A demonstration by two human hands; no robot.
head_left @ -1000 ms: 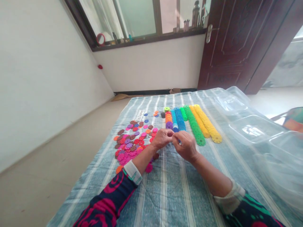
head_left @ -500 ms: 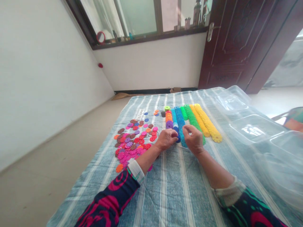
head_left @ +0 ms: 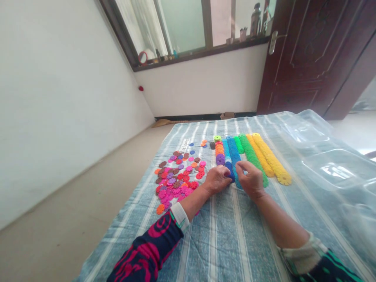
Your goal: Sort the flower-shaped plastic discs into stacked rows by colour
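1. I see flat plastic discs with notched, flower-like edges, lined up on edge into ribbed rows on a striped, quilted blue cloth (head_left: pixel 223 235) over the surface.
2. Rows counted, about seven: orange-purple, light blue, blue row (head_left: pixel 233 154), short green, long green row (head_left: pixel 252 156), and two yellow rows (head_left: pixel 270 158).
3. Loose pile (head_left: pixel 176 180) of pink, red, brown, purple and orange discs lies left; too many to count.
4. Left hand (head_left: pixel 216 179) grip narrow, fingertips at the blue row's near end.
5. Right hand (head_left: pixel 252 179) grip pinched at the same end, just beside the left; what it holds I can't tell.
6. Clear plastic trays (head_left: pixel 326 164) sit right.
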